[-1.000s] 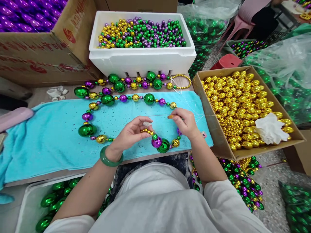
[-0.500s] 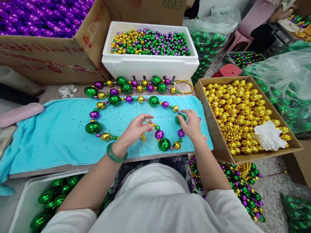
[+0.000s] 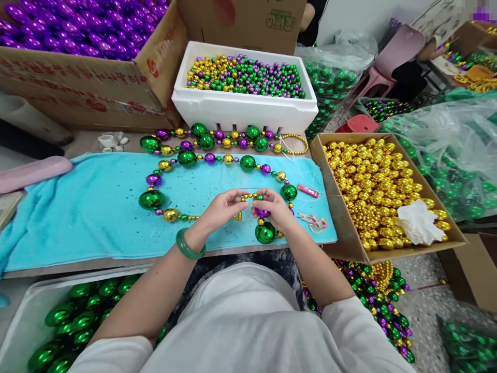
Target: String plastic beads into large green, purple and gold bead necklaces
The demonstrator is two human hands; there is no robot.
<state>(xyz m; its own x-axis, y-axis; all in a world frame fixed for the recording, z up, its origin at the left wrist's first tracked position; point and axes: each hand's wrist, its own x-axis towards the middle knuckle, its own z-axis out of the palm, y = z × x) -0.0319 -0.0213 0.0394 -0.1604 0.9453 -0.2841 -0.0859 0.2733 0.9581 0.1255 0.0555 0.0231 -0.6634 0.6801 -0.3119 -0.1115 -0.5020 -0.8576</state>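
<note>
Fingers of your left hand (image 3: 215, 210) are narrowed in a pinch at one end of a short run of small gold beads (image 3: 249, 196); those of your right hand (image 3: 276, 210) close around the other end, by a small green bead (image 3: 260, 197). The run's long axis lies across your body, from left fingertips to right, and the two hands are near each other, not touching. At the right fingers the strand turns toward you: a purple bead (image 3: 263, 213), partly covered by them, then a large green bead (image 3: 265, 232) on the body side, clearly nearer the right hand than the left. A bent tail of gold beads (image 3: 238, 217) lies on the body side of the left fingertips. The rest of the beaded strand (image 3: 187, 158) curves over the blue towel (image 3: 97, 207), beyond and to the left of both hands. Scissors (image 3: 315, 223) lie to the right of the right hand, apart from it.
</note>
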